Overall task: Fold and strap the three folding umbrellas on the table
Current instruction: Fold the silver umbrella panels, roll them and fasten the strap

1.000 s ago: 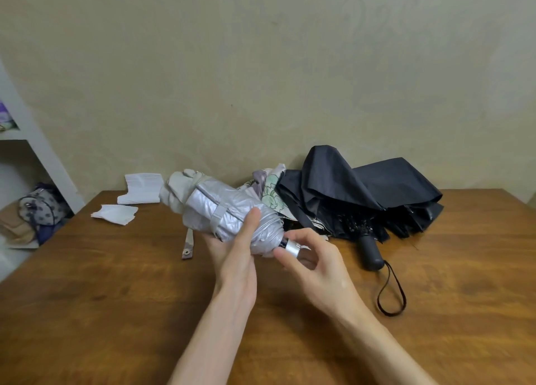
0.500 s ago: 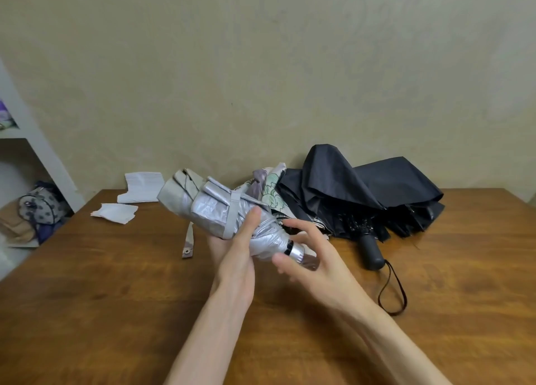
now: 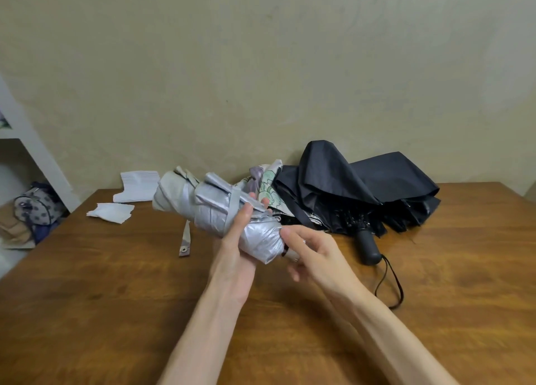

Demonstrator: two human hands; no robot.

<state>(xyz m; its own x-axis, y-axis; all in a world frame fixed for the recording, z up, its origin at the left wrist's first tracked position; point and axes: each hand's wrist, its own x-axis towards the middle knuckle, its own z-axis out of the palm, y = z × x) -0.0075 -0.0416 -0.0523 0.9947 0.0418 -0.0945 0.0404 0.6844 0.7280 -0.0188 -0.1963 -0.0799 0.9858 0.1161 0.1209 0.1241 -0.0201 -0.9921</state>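
Note:
My left hand (image 3: 235, 251) grips a rolled silver umbrella (image 3: 214, 210) from below, thumb over its strap, holding it above the table. My right hand (image 3: 314, 255) is at the umbrella's handle end, fingers curled round the short metal handle, which is mostly hidden. Behind it lies a floral-print umbrella (image 3: 265, 185), loose and mostly hidden by the silver one. A black umbrella (image 3: 356, 193) lies unfolded at the back right, with its black handle (image 3: 368, 246) and wrist loop (image 3: 390, 283) on the table.
The wooden table (image 3: 116, 297) carries white folded papers (image 3: 136, 185) and a white sheet (image 3: 111, 212) at the back left. A grey strap with a snap (image 3: 185, 239) lies flat nearby. A white shelf with bags (image 3: 32, 207) stands left of the table.
The silver umbrella has been turned in my hands and tilted, so its strap now faces up. My right hand slid in closer over the handle.

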